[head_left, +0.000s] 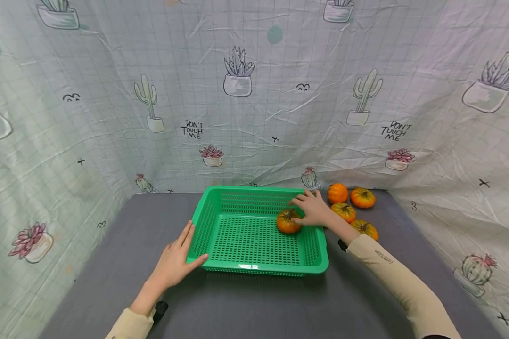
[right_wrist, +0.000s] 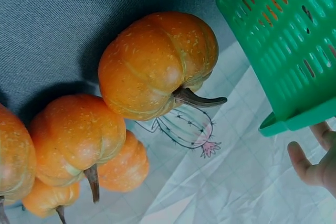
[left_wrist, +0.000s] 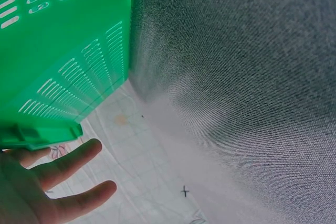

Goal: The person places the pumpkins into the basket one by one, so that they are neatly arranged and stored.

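The pumpkin [head_left: 287, 222] toward the basket's [head_left: 220, 266] three o'clock is probably firm, smooth: cup its sides. Left hand [head_left: 174, 262] spread; whether right hand [head_left: 315, 210] grips, I cannot tell.

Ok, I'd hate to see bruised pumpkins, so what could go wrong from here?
The round pumpkin in the green basket could roll when the right hand moves away. The right sleeve might knock the loose pumpkins close beside it. And the left hand is at the basket's left side; if it comes away, a bump could slide the basket.
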Demonstrator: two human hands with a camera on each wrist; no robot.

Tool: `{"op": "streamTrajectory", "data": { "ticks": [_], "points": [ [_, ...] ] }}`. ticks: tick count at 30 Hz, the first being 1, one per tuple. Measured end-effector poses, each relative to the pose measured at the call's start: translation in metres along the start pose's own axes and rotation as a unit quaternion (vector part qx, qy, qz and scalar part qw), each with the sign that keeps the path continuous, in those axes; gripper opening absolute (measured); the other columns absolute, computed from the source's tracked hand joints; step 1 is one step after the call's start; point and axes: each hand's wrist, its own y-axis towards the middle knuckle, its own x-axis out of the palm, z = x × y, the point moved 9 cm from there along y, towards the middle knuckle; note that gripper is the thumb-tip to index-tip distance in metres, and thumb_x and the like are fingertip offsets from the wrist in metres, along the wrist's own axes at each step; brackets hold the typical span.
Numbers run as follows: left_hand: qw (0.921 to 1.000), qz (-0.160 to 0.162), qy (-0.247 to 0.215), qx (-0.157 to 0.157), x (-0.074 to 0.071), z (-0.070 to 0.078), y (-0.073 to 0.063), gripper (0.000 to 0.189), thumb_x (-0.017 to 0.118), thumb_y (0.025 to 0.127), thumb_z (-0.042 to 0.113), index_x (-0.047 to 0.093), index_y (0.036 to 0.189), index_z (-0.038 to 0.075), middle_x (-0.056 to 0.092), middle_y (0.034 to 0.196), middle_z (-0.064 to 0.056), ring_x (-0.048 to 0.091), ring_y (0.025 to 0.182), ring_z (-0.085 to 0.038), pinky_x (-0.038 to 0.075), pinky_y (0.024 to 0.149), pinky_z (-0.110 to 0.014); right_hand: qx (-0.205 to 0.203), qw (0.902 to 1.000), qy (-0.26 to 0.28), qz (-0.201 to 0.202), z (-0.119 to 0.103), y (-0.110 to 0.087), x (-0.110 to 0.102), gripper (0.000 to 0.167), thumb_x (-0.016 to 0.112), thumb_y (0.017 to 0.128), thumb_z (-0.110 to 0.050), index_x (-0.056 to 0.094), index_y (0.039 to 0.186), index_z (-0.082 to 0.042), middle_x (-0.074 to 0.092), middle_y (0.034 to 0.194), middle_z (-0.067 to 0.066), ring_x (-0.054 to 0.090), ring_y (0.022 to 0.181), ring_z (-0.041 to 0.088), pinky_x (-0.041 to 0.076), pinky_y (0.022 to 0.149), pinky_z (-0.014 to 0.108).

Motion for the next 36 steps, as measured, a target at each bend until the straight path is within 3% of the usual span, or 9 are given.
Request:
{"op": "streamTrajectory", "data": {
  "ticks": [11,21,26,36],
  "points": [
    [1.0,0.003,-0.004,0.001,-0.001,0.002,0.0,0.087,0.052,0.082,0.054,0.015,0.144,0.006,0.014,0.15,-0.013,0.047,0.117,-0.037,0.035,0.087,-0.057,0.002,0.9974,0.02,0.069,-0.003,-0.015,-0.021,0.031,0.068,0.076,-0.033,0.063,0.103,-0.018,0.061,0.102,0.003,0.043,0.086,0.022,0.029,0.078,0.047],
    [1.0,0.0,-0.004,-0.001,0.001,-0.001,0.001,0.087,0.05,0.083,0.056,0.011,0.145,0.008,0.007,0.152,-0.008,0.045,0.118,-0.037,0.034,0.087,-0.059,0.029,0.9876,0.042,0.148,0.003,-0.059,-0.041,0.024,0.069,0.075,-0.024,0.065,0.097,-0.015,0.062,0.098,0.004,0.046,0.086,0.02,0.032,0.074,0.043],
    [1.0,0.007,-0.005,0.0,0.0,-0.001,0.0,0.086,0.05,0.083,0.055,0.012,0.145,0.008,0.008,0.152,-0.007,0.046,0.118,-0.037,0.034,0.087,-0.059,0.07,0.9785,0.059,0.185,0.013,-0.088,-0.044,0.023,0.07,0.074,-0.018,0.066,0.095,-0.01,0.063,0.097,0.007,0.049,0.087,0.024,0.034,0.078,0.049],
    [0.9999,0.0,-0.013,-0.006,0.001,-0.001,0.001,0.087,0.051,0.083,0.055,0.01,0.145,0.008,0.01,0.151,-0.012,0.045,0.118,-0.038,0.033,0.089,-0.059,0.191,0.9541,0.052,0.225,0.051,-0.138,-0.041,0.03,0.07,0.074,-0.016,0.063,0.1,-0.003,0.064,0.096,0.014,0.046,0.082,0.026,0.029,0.071,0.043]
  ]
}}
